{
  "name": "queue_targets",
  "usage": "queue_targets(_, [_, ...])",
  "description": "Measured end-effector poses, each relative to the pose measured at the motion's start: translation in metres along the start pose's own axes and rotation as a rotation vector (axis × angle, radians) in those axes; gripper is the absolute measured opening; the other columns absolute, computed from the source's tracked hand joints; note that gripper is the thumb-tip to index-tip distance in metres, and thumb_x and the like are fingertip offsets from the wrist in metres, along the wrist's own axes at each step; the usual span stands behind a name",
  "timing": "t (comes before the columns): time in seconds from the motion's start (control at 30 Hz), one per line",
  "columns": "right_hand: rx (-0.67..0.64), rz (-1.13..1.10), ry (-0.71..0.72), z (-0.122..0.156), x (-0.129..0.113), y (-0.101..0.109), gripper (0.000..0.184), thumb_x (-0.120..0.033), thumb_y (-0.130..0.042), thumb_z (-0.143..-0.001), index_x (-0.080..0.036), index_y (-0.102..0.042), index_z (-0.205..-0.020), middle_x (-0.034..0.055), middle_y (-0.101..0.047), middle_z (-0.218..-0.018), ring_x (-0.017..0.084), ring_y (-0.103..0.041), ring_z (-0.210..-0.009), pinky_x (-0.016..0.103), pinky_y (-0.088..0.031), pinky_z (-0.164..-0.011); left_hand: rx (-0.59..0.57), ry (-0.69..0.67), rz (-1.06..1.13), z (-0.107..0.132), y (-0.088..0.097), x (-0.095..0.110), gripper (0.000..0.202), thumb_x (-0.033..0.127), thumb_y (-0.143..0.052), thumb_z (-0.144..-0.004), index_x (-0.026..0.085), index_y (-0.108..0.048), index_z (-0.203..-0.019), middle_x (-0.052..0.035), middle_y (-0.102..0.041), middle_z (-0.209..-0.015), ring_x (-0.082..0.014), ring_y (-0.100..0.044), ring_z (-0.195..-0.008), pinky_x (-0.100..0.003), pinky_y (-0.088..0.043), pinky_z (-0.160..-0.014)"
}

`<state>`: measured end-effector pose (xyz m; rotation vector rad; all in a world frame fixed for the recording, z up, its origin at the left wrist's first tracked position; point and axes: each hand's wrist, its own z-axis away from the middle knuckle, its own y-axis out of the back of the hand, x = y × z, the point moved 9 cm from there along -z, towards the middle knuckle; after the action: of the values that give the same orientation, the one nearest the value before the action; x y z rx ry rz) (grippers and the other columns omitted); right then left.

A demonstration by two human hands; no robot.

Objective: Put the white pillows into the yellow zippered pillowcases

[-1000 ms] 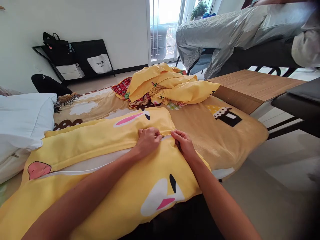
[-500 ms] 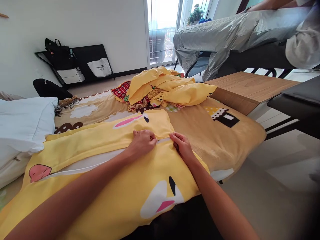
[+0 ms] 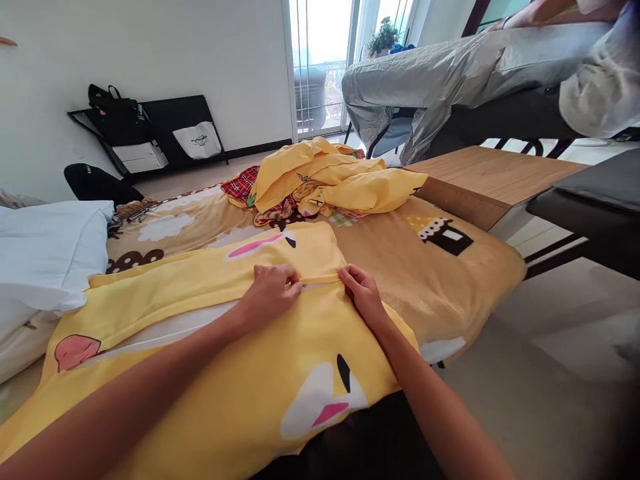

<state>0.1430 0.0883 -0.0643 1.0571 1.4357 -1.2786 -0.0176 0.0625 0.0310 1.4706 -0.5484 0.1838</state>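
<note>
A yellow pillowcase [image 3: 295, 347] with rabbit-face prints lies across the bed before me, a white pillow [image 3: 173, 327] showing through its long zipped opening. My left hand [image 3: 273, 290] is closed in a pinch at the zipper, near the middle of the opening's right part; the zipper pull itself is mostly hidden by the fingers. Close by, my right hand [image 3: 363, 290] pinches the pillowcase edge at the zipper's right end. A pink patch [image 3: 77, 351] is printed near the opening's far left end.
Beyond the pillowcase lies crumpled yellow bedding [image 3: 340, 180] on a tan patterned blanket [image 3: 400, 280]. White pillows [image 3: 50, 250] are stacked at left. To the right stand a wooden box [image 3: 490, 173] and a black seat [image 3: 595, 187]. Another person's arm [image 3: 545, 13] rests over a plastic-covered table [image 3: 425, 73].
My left hand has slid left along the zipper, widening the gap from my right hand. The right hand keeps its pinch at the zipper's end. The view has shifted slightly.
</note>
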Motion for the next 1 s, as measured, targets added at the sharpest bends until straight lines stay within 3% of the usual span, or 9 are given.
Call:
queue_targets(0.07, [0.035,0.148,0.144,0.004,-0.02,0.003,0.033,-0.052,-0.065,-0.077,-0.023,-0.053,-0.086,-0.0047,-0.039,-0.067,0.01,-0.036,-0.056,0.023,-0.03,-0.049,-0.001,0.002,0.047,0.0,-0.001,-0.001,0.021,0.024,-0.048,-0.08,0.018,-0.062,-0.066,-0.0009,-0.064,-0.066,-0.0151,-0.052,-0.066,-0.032,-0.035,-0.072])
queue_targets(0.17, [0.005,0.487,0.37,0.013,-0.051,-0.004,0.039,-0.043,-0.068,-0.076,-0.024,-0.06,-0.109,-0.0025,-0.045,-0.073,0.012,-0.04,-0.06,0.025,-0.035,-0.055,-0.002,-0.002,0.08,0.0,-0.003,-0.001,0.022,0.024,-0.048,-0.081,0.018,-0.062,-0.066,-0.0006,-0.063,-0.065,-0.0145,-0.051,-0.065,-0.03,-0.034,-0.068])
queue_targets(0.23, [-0.044,0.687,0.45,0.016,-0.059,-0.011,0.035,-0.04,-0.069,-0.077,-0.026,-0.066,-0.109,0.0009,-0.052,-0.08,0.013,-0.046,-0.065,0.027,-0.038,-0.061,-0.003,-0.006,0.08,0.0,-0.003,0.0,0.022,0.025,-0.048,-0.082,0.018,-0.062,-0.066,-0.0008,-0.063,-0.065,-0.0147,-0.051,-0.065,-0.03,-0.033,-0.067])
queue_targets(0.33, [-0.058,0.768,0.469,0.012,-0.059,-0.011,0.022,-0.042,-0.065,-0.081,-0.027,-0.074,-0.095,0.0026,-0.056,-0.079,0.014,-0.05,-0.064,0.029,-0.039,-0.063,-0.008,-0.013,0.081,-0.001,-0.004,0.0,0.022,0.025,-0.048,-0.082,0.018,-0.062,-0.067,-0.0008,-0.063,-0.066,-0.0149,-0.052,-0.065,-0.03,-0.033,-0.067])
queue_targets(0.57, [-0.05,0.798,0.443,0.003,-0.061,-0.009,0.034,-0.043,-0.052,-0.09,-0.021,-0.071,-0.073,0.0022,-0.055,-0.061,0.014,-0.047,-0.056,0.029,-0.034,-0.056,-0.006,-0.005,0.062,-0.001,-0.005,0.0,0.021,0.025,-0.048,-0.081,0.018,-0.059,-0.065,0.0006,-0.06,-0.063,-0.0149,-0.051,-0.065,-0.033,-0.032,-0.076])
queue_targets(0.73, [0.02,0.846,0.495,0.012,-0.071,-0.006,0.03,-0.039,-0.05,-0.092,-0.02,-0.068,-0.076,0.004,-0.06,-0.067,0.014,-0.049,-0.057,0.028,-0.036,-0.056,-0.015,-0.011,0.048,0.0,-0.006,0.001,0.023,0.026,-0.046,-0.082,0.017,-0.058,-0.065,0.0001,-0.062,-0.066,-0.0149,-0.051,-0.066,-0.037,-0.031,-0.083])
queue_targets(0.83, [-0.015,0.859,0.538,0.019,-0.076,-0.013,0.027,-0.038,-0.05,-0.092,-0.02,-0.069,-0.087,0.0044,-0.061,-0.073,0.013,-0.048,-0.056,0.028,-0.038,-0.057,-0.019,-0.012,0.043,0.0,-0.007,0.0,0.023,0.026,-0.046,-0.082,0.017,-0.059,-0.066,-0.0002,-0.062,-0.066,-0.015,-0.051,-0.066,-0.037,-0.031,-0.082])
queue_targets(0.93, [-0.067,1.046,0.65,0.026,-0.079,-0.026,0.021,-0.032,-0.053,-0.09,-0.021,-0.07,-0.095,0.0049,-0.064,-0.082,0.014,-0.055,-0.066,0.026,-0.039,-0.061,-0.021,-0.009,0.032,0.0,-0.006,0.001,0.023,0.026,-0.046,-0.083,0.017,-0.059,-0.066,-0.0003,-0.063,-0.066,-0.0154,-0.052,-0.066,-0.036,-0.031,-0.081])
queue_targets(1.0, [-0.033,1.248,0.736,0.029,-0.08,-0.032,0.019,-0.024,-0.052,-0.091,-0.02,-0.07,-0.09,0.0048,-0.065,-0.082,0.015,-0.057,-0.073,0.026,-0.038,-0.063,-0.021,-0.005,0.031,0.0,-0.006,0.001,0.023,0.026,-0.046,-0.082,0.017,-0.06,-0.067,-0.0005,-0.063,-0.067,-0.0154,-0.052,-0.067,-0.036,-0.032,-0.081])
